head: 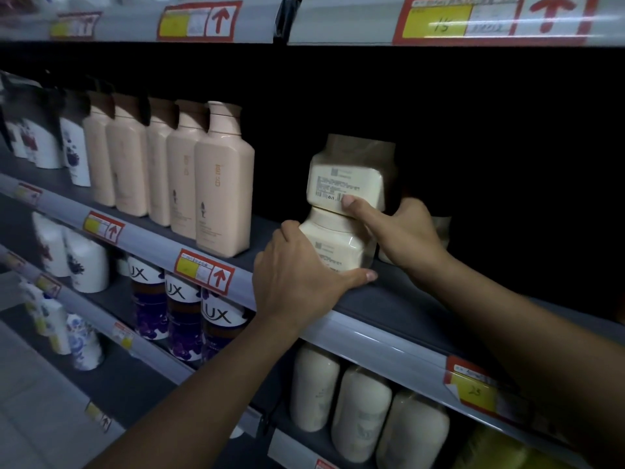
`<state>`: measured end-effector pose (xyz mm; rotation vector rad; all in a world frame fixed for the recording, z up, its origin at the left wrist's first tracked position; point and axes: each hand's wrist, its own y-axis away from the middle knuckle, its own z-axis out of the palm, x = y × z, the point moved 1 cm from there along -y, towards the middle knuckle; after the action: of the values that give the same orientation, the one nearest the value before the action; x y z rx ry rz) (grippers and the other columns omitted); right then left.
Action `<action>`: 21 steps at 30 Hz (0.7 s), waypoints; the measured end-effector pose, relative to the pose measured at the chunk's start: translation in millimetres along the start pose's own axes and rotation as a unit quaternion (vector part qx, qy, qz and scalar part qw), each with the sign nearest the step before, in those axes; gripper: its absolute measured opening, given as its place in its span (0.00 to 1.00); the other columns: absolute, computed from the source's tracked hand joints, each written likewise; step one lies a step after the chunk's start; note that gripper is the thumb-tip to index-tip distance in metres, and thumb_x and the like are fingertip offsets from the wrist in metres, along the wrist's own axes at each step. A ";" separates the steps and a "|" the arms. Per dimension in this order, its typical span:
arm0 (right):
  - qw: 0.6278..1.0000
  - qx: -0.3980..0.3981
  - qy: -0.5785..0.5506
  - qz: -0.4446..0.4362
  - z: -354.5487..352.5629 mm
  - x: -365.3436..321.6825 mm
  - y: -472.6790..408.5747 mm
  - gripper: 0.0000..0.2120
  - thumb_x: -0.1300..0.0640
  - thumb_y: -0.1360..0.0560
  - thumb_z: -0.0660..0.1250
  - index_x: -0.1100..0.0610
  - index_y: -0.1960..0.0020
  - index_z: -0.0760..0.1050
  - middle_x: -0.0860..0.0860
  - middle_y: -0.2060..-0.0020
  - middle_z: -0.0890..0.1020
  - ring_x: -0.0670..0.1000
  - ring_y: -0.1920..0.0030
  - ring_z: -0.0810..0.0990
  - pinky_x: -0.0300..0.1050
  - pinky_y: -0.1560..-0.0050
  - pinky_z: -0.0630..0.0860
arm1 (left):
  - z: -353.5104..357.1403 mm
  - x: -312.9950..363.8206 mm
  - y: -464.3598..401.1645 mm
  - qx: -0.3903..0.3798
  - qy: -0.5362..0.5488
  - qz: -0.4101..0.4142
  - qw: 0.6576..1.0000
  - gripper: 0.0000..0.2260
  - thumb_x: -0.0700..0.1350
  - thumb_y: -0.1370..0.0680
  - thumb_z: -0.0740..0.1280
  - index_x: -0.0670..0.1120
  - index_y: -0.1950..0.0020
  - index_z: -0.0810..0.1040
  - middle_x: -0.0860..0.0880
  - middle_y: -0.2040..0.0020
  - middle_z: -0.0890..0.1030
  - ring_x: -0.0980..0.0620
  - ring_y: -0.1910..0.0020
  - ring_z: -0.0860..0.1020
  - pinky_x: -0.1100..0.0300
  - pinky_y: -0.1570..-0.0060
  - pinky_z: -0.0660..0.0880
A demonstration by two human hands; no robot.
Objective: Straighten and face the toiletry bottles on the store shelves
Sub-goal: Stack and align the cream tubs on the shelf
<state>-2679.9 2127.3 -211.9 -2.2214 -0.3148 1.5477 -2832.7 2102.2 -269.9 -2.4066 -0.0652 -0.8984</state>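
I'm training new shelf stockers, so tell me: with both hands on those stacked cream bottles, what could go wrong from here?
1. The upper cream bottle lies on the lower cream bottle, held only by the right hand; it could slide off.
2. The left hand holds the lower one near the shelf edge, so a tug might drop it.
3. A sideways bump could topple the pink bottles.

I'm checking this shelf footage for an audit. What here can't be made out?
- Head view: print on the upper cream bottle is too small to read.
- The right hand hides whatever stands behind it.
- The left hand covers part of the lower cream bottle.
- The shelf back is lost in darkness.
- The top price tags are blurred.
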 end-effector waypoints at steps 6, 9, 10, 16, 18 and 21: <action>1.000 0.012 0.001 0.007 0.3 -1.0 2.1 0.14 0.41 0.29 0.78 0.53 0.57 0.86 0.44 0.61 0.88 0.40 0.58 0.87 0.38 0.56 0.81 | 0.2 -1.0 0.1 0.003 -0.003 0.008 1.000 0.53 0.80 0.48 0.74 0.48 0.35 0.68 0.50 0.41 0.77 0.46 0.40 0.78 0.48 0.39 0.76; 1.000 0.012 0.010 0.012 -1.0 -0.8 3.3 0.16 0.39 0.29 0.78 0.52 0.57 0.86 0.44 0.60 0.88 0.40 0.56 0.87 0.41 0.52 0.83 | -1.2 -0.8 0.8 0.003 -0.003 0.012 1.000 0.52 0.80 0.48 0.74 0.48 0.36 0.68 0.50 0.42 0.77 0.47 0.41 0.78 0.49 0.39 0.75; 1.000 0.011 0.014 0.012 -1.3 -1.0 3.7 0.16 0.38 0.30 0.78 0.51 0.56 0.85 0.44 0.60 0.89 0.41 0.56 0.87 0.42 0.50 0.83 | -1.6 -0.6 1.2 0.004 -0.003 0.014 1.000 0.51 0.80 0.48 0.74 0.48 0.37 0.68 0.50 0.42 0.77 0.47 0.41 0.78 0.49 0.39 0.75; 0.997 -0.021 0.070 -0.002 -4.6 -4.5 9.4 0.26 0.30 0.33 0.76 0.51 0.49 0.83 0.44 0.53 0.88 0.40 0.53 0.86 0.45 0.46 0.83 | -6.3 3.1 3.3 -0.007 -0.011 0.014 1.000 0.50 0.80 0.47 0.73 0.47 0.39 0.68 0.49 0.43 0.78 0.46 0.42 0.78 0.48 0.41 0.75; 0.995 -0.030 0.099 -0.007 -7.9 -1.9 15.2 0.40 0.22 0.39 0.73 0.52 0.40 0.80 0.44 0.46 0.87 0.43 0.47 0.86 0.50 0.41 0.83 | -9.3 5.6 5.2 -0.012 -0.010 0.012 1.000 0.50 0.80 0.46 0.73 0.47 0.38 0.68 0.48 0.43 0.78 0.45 0.41 0.78 0.48 0.41 0.75; 0.988 -0.035 0.148 -0.004 -21.0 0.5 33.0 0.40 0.29 0.36 0.75 0.53 0.34 0.72 0.47 0.40 0.83 0.48 0.40 0.82 0.52 0.36 0.79 | -14.0 6.1 7.1 -0.034 0.005 0.006 0.999 0.50 0.79 0.46 0.74 0.48 0.37 0.69 0.48 0.41 0.78 0.45 0.40 0.79 0.46 0.40 0.76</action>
<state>-2661.7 2093.9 -221.1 -2.4593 -0.2907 1.1949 -2834.5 2088.0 -261.0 -2.4635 -0.0176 -0.9204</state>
